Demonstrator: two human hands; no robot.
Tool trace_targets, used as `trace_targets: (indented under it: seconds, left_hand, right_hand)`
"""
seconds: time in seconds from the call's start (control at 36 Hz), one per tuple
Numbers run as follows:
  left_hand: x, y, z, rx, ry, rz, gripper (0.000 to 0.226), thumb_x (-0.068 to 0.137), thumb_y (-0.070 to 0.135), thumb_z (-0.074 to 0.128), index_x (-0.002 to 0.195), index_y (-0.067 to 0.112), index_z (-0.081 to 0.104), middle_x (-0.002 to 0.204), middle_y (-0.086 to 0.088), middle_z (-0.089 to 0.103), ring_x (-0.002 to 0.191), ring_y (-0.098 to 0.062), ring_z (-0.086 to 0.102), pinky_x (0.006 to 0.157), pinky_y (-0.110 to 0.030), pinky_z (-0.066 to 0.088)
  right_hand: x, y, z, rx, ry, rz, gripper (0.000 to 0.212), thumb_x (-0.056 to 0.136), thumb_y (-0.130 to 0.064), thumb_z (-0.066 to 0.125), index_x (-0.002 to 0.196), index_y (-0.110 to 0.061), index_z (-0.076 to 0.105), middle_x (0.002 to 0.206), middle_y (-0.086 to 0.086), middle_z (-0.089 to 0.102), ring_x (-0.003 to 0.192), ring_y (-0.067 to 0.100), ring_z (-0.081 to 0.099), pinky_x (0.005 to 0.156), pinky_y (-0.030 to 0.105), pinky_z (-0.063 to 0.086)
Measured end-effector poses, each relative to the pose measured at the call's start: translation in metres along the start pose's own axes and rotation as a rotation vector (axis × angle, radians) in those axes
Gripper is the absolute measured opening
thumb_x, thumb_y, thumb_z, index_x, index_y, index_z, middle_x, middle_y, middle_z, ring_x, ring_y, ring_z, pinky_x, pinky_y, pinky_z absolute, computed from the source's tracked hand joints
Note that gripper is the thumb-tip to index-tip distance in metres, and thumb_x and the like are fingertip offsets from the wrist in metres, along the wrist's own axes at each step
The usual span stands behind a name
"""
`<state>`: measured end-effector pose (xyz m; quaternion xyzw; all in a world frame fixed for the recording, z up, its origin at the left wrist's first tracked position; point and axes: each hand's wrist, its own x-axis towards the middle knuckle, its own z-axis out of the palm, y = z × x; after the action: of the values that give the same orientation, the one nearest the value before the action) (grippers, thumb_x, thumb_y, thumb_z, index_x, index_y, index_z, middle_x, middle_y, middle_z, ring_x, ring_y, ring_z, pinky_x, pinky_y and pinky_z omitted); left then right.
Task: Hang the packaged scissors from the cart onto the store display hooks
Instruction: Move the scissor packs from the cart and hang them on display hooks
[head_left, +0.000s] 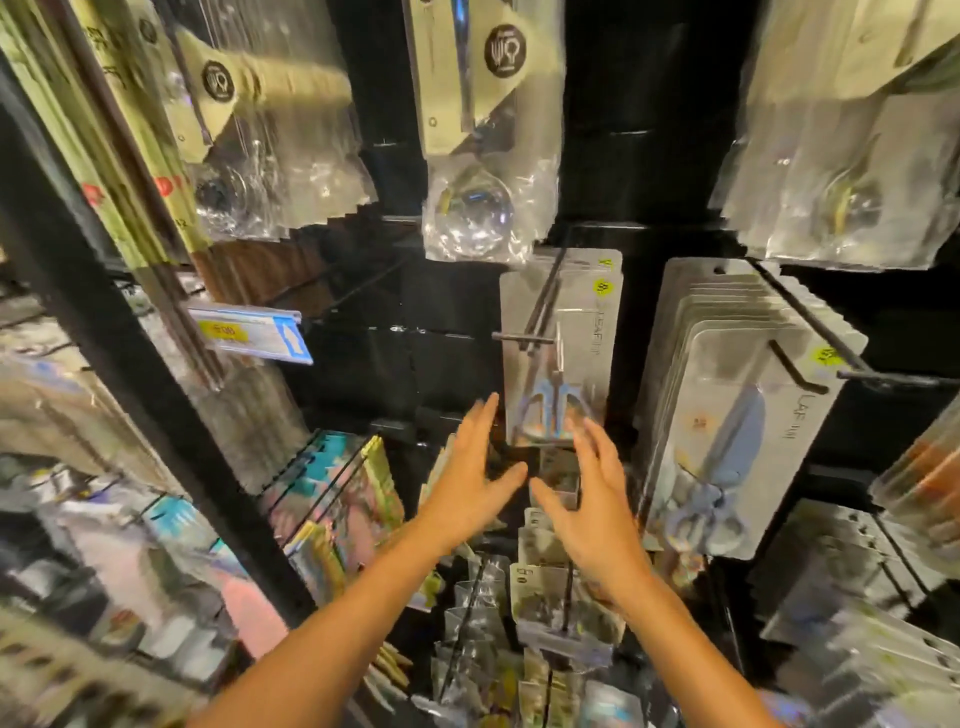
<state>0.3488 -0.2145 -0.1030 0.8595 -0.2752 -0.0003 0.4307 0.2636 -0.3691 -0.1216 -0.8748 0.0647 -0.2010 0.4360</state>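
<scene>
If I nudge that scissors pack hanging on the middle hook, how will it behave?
The scissors pack would probably swing, since it hangs from the hook by its top. Its flat card backing looks fairly stiff. The glossy plastic front may be slippery.

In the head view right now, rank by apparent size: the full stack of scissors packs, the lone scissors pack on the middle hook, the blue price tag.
1. Stack of scissors packs
2. Lone scissors pack
3. Blue price tag

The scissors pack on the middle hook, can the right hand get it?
Probably yes. The right hand is open just below the scissors pack, fingertips near its bottom edge, with nothing between them.
</scene>
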Motion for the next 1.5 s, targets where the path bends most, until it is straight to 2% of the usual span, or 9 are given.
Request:
trace_targets:
  seconds: [0.19, 0.36, 0.44, 0.58, 0.69, 0.78, 0.86, 1.0, 1.5]
  left_hand:
    - [-0.078, -0.028, -0.034, 0.243, -0.087, 0.073, 0.077, 0.103, 0.036, 0.056, 0.160, 0.045, 0.004, 0.167, 0.024, -0.003, 0.152, 0.006, -0.009, 0.124, -0.022, 0.004]
    - [-0.165, -0.039, -0.065, 0.330, -0.003, 0.039, 0.065, 0.103, 0.036, 0.059, 0.159, 0.026, 0.028, 0.166, 0.017, 0.021, 0.154, 0.001, 0.012, 0.123, -0.015, 0.012]
    - [-0.209, -0.051, -0.076, 0.428, 0.032, -0.051, 0.064, 0.104, 0.048, 0.048, 0.161, 0.031, 0.023, 0.167, 0.017, 0.017, 0.156, -0.006, 0.012, 0.124, -0.026, 0.017]
    - [-0.295, -0.091, -0.090, 0.534, 0.070, -0.264, 0.063, 0.105, 0.057, 0.039, 0.159, 0.029, 0.028, 0.168, 0.008, 0.022, 0.157, -0.016, 0.010, 0.126, -0.043, 0.017]
    - [-0.366, -0.131, -0.107, 0.516, 0.075, -0.395, 0.061, 0.104, 0.049, 0.048, 0.159, 0.027, 0.031, 0.167, 0.004, 0.024, 0.157, -0.021, 0.011, 0.122, -0.051, 0.028]
    - [-0.412, -0.145, -0.121, 0.496, 0.142, -0.472, 0.059, 0.105, 0.049, 0.045, 0.159, 0.031, 0.030, 0.168, 0.011, 0.017, 0.156, -0.006, -0.002, 0.127, -0.039, 0.016]
    - [-0.454, -0.156, -0.140, 0.517, 0.219, -0.558, 0.060, 0.102, 0.054, 0.041, 0.156, 0.029, 0.037, 0.163, 0.015, 0.019, 0.150, 0.007, -0.003, 0.120, -0.030, 0.023]
    - [-0.528, -0.191, -0.170, 0.517, 0.256, -0.671, 0.060, 0.100, 0.056, 0.043, 0.152, 0.026, 0.044, 0.158, 0.007, 0.040, 0.147, -0.019, 0.031, 0.120, -0.035, 0.029]
    - [-0.708, -0.282, -0.261, 0.315, 0.416, -1.011, 0.071, 0.098, 0.065, 0.033, 0.151, 0.021, 0.046, 0.156, 0.001, 0.045, 0.146, -0.022, 0.037, 0.121, -0.036, 0.025]
  right_hand:
    - [-0.025, -0.008, 0.009, -0.096, -0.279, -0.103, 0.058, 0.100, -0.044, 0.054, 0.152, -0.046, 0.028, 0.155, -0.030, 0.024, 0.143, -0.007, 0.025, 0.119, 0.027, 0.029]
    - [-0.049, -0.028, 0.050, -0.145, -0.558, -0.381, 0.055, 0.099, -0.049, 0.052, 0.149, -0.048, 0.029, 0.150, -0.038, 0.019, 0.138, -0.022, 0.005, 0.116, 0.016, 0.016]
    - [-0.062, -0.041, 0.079, -0.121, -0.679, -0.474, 0.056, 0.099, -0.049, 0.054, 0.150, -0.047, 0.030, 0.153, -0.035, 0.018, 0.142, -0.019, 0.001, 0.118, 0.013, 0.006]
    - [-0.091, -0.060, 0.139, -0.133, -0.866, -0.569, 0.058, 0.099, -0.055, 0.049, 0.152, -0.040, 0.033, 0.155, -0.029, 0.023, 0.146, -0.005, 0.017, 0.121, 0.023, 0.020]
    - [-0.119, -0.078, 0.185, -0.121, -1.018, -0.614, 0.055, 0.101, -0.048, 0.051, 0.151, -0.041, 0.031, 0.144, -0.036, 0.019, 0.132, -0.021, 0.007, 0.114, 0.004, 0.009]
    - [-0.141, -0.091, 0.216, -0.133, -1.132, -0.634, 0.055, 0.101, -0.041, 0.055, 0.152, -0.032, 0.036, 0.145, -0.026, 0.026, 0.127, -0.021, 0.009, 0.102, -0.006, 0.001]
    - [-0.163, -0.104, 0.252, -0.155, -1.200, -0.618, 0.059, 0.099, -0.045, 0.055, 0.153, -0.026, 0.038, 0.146, -0.021, 0.033, 0.135, -0.007, 0.024, 0.106, -0.002, 0.010]
    - [-0.200, -0.129, 0.313, -0.204, -1.251, -0.599, 0.058, 0.097, -0.053, 0.056, 0.150, -0.033, 0.042, 0.152, -0.017, 0.040, 0.142, 0.003, 0.032, 0.117, 0.026, 0.032]
    - [-0.288, -0.239, 0.494, -0.390, -1.407, -0.632, 0.052, 0.101, -0.040, 0.056, 0.149, -0.028, 0.043, 0.153, -0.007, 0.044, 0.142, 0.012, 0.037, 0.113, 0.023, 0.027]
